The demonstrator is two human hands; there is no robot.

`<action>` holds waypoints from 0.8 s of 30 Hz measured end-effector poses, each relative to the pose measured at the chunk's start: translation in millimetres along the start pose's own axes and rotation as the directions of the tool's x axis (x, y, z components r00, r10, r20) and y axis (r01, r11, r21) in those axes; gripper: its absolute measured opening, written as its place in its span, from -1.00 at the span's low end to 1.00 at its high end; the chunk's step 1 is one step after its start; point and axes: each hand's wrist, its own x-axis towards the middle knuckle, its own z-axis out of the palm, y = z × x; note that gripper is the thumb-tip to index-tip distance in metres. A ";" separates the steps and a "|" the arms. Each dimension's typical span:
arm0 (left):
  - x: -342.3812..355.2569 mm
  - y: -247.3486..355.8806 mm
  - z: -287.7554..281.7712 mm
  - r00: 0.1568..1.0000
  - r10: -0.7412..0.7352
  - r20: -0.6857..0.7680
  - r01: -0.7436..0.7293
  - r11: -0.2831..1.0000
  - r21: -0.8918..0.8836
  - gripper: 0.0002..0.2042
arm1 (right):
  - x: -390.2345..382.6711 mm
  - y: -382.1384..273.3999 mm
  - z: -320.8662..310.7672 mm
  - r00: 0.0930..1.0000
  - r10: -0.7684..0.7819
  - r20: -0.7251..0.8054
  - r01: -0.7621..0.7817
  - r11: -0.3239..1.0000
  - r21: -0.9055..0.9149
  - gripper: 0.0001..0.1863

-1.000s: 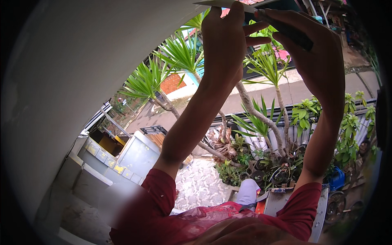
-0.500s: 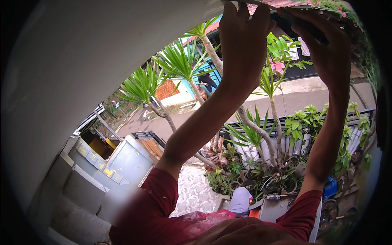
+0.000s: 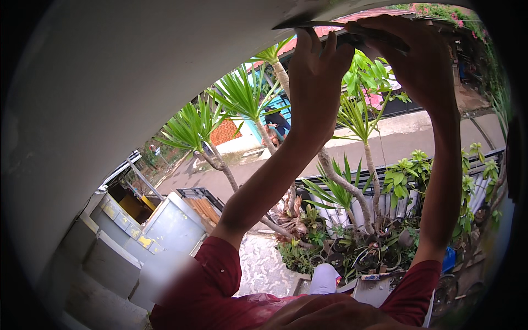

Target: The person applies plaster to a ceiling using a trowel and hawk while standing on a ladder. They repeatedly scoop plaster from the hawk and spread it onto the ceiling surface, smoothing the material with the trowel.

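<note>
Pale surface [image 3: 137,82] is looming overhead; near its edge, the right hand [image 3: 421,58] is gripping the tool [image 3: 324,23], the left hand [image 3: 316,77] resting just below, fingers parted, contact unclear. Edge work seems underway, probably needing steady pressure next.

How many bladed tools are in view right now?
1: the bladed tool in the right hand, its tip pointing left, just past the raised fingers of the left hand. Others may be hidden behind the arms.

Tool handle [image 3: 388,38] partly behind fingers [image 3: 385,23]
</note>
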 end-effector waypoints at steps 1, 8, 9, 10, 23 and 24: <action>-5.5 6.0 1.0 0.999 -0.052 -0.009 0.051 0.999 -0.017 -0.54 | -8.6 3.2 -4.5 0.999 0.034 -0.029 -0.029 0.985 0.169 -0.70; -16.1 28.7 -9.5 0.994 0.010 -0.105 -0.005 0.999 0.047 -0.63 | -11.0 -26.5 20.0 0.984 -0.145 -0.105 0.149 0.988 0.032 -0.73; -16.4 36.7 -15.1 0.995 0.018 -0.098 -0.013 0.999 0.052 -0.61 | -17.8 -39.4 13.1 0.997 0.021 -0.069 -0.003 0.967 0.255 -0.73; -18.4 45.9 -15.3 0.995 0.031 -0.090 -0.027 0.999 0.041 -0.60 | -23.7 -45.5 3.3 0.990 0.116 -0.077 -0.077 0.916 0.394 -0.73; -28.5 82.9 -22.8 0.995 -0.028 0.091 0.034 0.997 -0.068 -0.53 | -34.2 -96.4 25.2 0.973 -0.011 -0.230 -0.009 0.996 -0.086 -0.68; -27.1 81.9 -25.1 0.998 -0.032 0.055 0.034 0.999 -0.034 -0.54 | -30.0 -99.2 28.9 0.980 -0.007 -0.200 -0.018 0.993 -0.121 -0.69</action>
